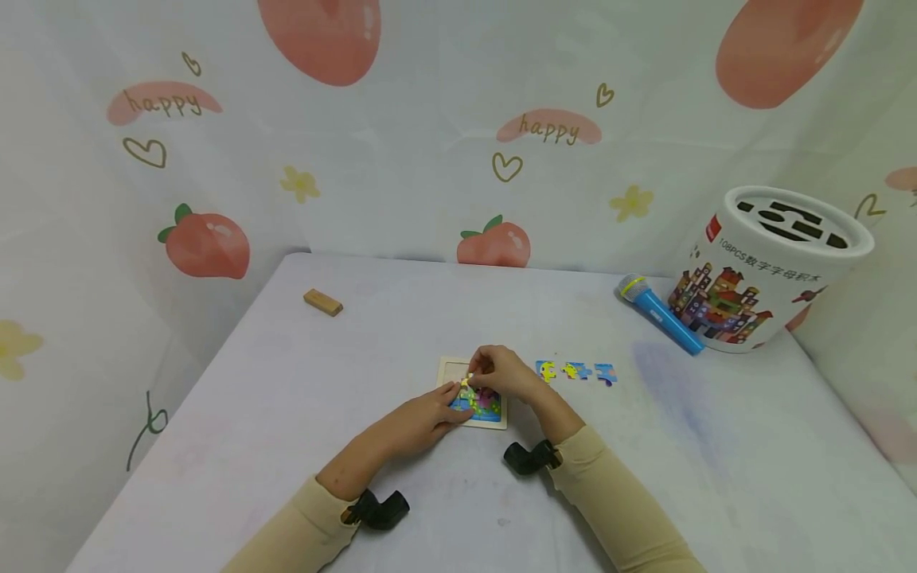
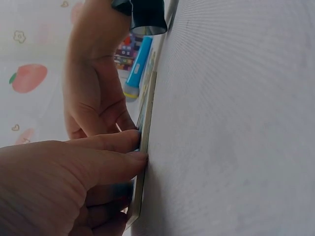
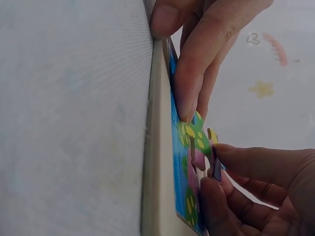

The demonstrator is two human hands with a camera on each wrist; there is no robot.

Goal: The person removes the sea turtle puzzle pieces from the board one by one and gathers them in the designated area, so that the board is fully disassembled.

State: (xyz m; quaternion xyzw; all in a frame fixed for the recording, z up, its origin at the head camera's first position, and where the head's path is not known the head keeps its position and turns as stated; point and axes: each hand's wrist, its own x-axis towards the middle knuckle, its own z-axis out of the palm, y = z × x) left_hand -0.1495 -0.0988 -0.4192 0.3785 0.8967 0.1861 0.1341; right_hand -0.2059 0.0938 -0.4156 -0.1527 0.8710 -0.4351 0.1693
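Observation:
A square wooden puzzle tray [image 1: 446, 368] lies on the table with colourful jigsaw pieces in its lower part. My left hand [image 1: 424, 418] rests across its left side, fingers mostly straight. In the right wrist view, a left fingertip touches a green, yellow-spotted piece [image 3: 197, 133] that tilts up from the tray. My right hand [image 1: 505, 372] is over the tray, pinching a small puzzle piece [image 3: 216, 167] between thumb and finger, close to the green one. The held piece's picture is mostly hidden. Right of the tray lie three loose puzzle pieces [image 1: 606, 373].
A blue toy microphone [image 1: 662, 314] leans by a large white block bucket [image 1: 759, 278] at the back right. A small wooden block [image 1: 323, 302] lies at the back left. Behind the table hangs a peach-printed cloth [image 1: 415, 159].

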